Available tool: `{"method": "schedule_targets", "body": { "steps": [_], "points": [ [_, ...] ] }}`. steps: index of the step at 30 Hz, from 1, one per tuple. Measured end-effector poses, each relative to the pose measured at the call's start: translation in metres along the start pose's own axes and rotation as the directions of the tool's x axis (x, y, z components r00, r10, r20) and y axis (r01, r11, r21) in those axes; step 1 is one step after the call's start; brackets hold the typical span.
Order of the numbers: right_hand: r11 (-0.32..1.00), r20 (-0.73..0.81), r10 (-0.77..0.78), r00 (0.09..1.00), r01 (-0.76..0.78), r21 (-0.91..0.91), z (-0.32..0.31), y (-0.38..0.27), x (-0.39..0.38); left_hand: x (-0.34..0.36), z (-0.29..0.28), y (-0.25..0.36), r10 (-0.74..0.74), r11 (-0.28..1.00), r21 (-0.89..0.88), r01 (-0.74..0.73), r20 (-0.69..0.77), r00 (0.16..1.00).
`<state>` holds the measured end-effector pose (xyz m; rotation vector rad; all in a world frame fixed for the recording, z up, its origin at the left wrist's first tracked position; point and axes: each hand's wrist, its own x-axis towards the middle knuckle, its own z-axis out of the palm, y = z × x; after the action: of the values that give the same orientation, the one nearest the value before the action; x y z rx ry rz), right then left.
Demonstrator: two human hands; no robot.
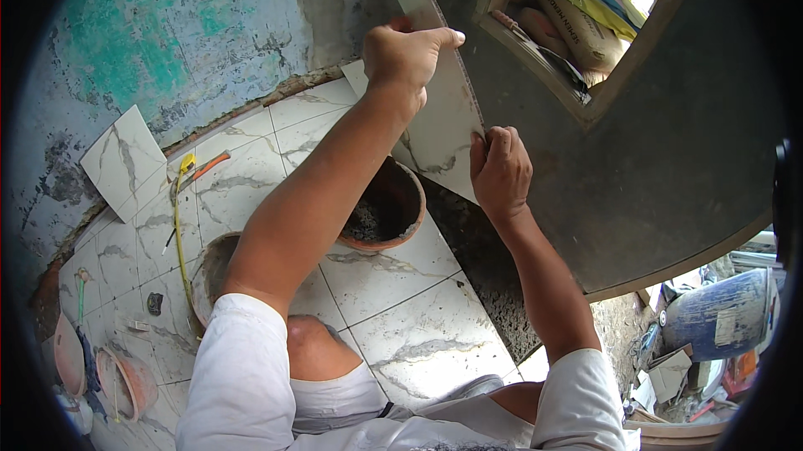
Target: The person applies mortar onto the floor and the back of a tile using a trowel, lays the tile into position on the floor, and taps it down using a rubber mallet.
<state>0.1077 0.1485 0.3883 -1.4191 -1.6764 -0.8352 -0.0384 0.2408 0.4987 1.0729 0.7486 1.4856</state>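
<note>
White tile (443, 112), long axis steeply up-left, left hand (403, 60) and right hand (507, 171) fingers (502, 138) pinching it

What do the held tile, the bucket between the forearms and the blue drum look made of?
Tile: probably glazed ceramic; pale, grey-veined face, rough brownish edge. Bucket: likely dull plastic, given its thin orange rim, though grime leaves clay possible. Drum: seemingly plastic, scuffed matte blue; painted metal can't be excluded.
</note>
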Motion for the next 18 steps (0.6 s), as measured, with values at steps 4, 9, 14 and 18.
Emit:
{"method": "schedule_targets", "body": {
  "steps": [4,9,14,18],
  "points": [
    [0.999,0.043,-0.044,0.998,0.045,-0.026,-0.001,0.011,0.042,0.032,0.003,0.015,-0.112,0.994,-0.026,0.110,-0.102,0.988],
    [0.997,0.109,-0.039,0.993,0.047,-0.067,-0.023,0.018,0.076,0.042,0.017,0.039,-0.257,0.966,-0.003,0.260,-0.159,0.953],
    [0.982,0.290,-0.149,0.945,0.176,-0.069,-0.071,0.026,0.142,0.063,0.017,0.039,-0.201,0.969,-0.168,0.183,-0.098,0.975],
    [0.940,0.528,-0.123,0.840,0.269,-0.210,-0.117,0.025,0.209,0.027,0.000,0.026,-0.144,0.849,-0.508,0.143,0.037,0.989]
  ]
}}
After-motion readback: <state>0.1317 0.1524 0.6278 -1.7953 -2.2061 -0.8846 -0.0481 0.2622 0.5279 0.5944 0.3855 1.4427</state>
